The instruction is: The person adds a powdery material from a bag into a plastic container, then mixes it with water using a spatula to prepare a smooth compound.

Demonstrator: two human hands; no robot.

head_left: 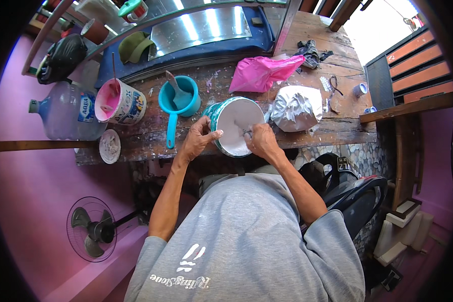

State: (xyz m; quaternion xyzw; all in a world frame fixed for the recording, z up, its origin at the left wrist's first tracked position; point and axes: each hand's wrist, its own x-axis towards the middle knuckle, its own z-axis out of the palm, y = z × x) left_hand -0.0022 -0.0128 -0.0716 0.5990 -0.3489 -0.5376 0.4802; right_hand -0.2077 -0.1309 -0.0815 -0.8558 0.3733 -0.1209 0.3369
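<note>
A teal and white bucket point(241, 125) with a smooth off-white mass inside tilts toward me at the table's front edge. My left hand point(200, 138) grips its left rim, thumb on the inner side. Inside the right part of the opening, the fingers of my right hand point(261, 140) are closed around a small dark thing, mostly hidden by the hand. Left of the bucket stands a turquoise dipper point(172, 128) with a pale-handled tool point(178, 93) leaning in it. A crumpled silvery-white bag point(297, 108) sits just right of the bucket.
A pink-stained pail point(136, 107) with a stick, a large clear water bottle point(65, 113) and a whitish round lid point(109, 146) are at the left. Behind lie a pink plastic bag point(261, 74) and a green cap point(134, 47). A fan point(91, 229) stands lower left, a motorcycle point(355, 196) right.
</note>
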